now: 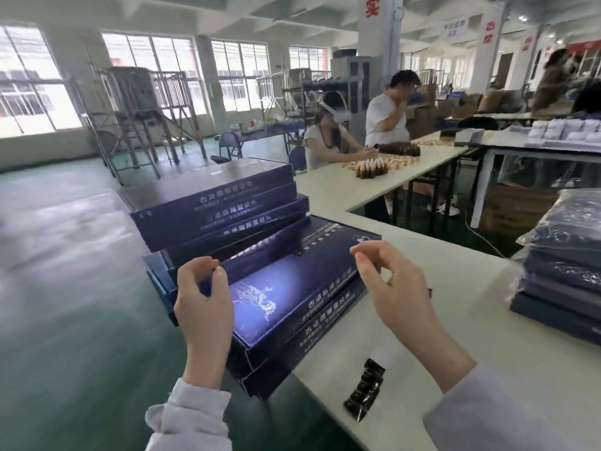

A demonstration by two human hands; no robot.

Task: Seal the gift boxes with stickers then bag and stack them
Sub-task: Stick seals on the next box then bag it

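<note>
A dark blue gift box [286,288] with a pale bird drawing lies on top of a low stack of like boxes at the white table's [455,353] left edge. My left hand [203,297] is at the box's left end, thumb and curled fingers pinching its end edge. Hovering over the box's right end, my right hand [393,284] has its thumb and forefinger tips pressed together; nothing shows between them. A strip of black stickers [365,392] lies on the table near me.
A taller stack of blue boxes [214,203] stands behind. Bagged boxes [562,265] are piled at the table's right. Two people sit at a far table with small bottles [374,166]. Green floor lies left.
</note>
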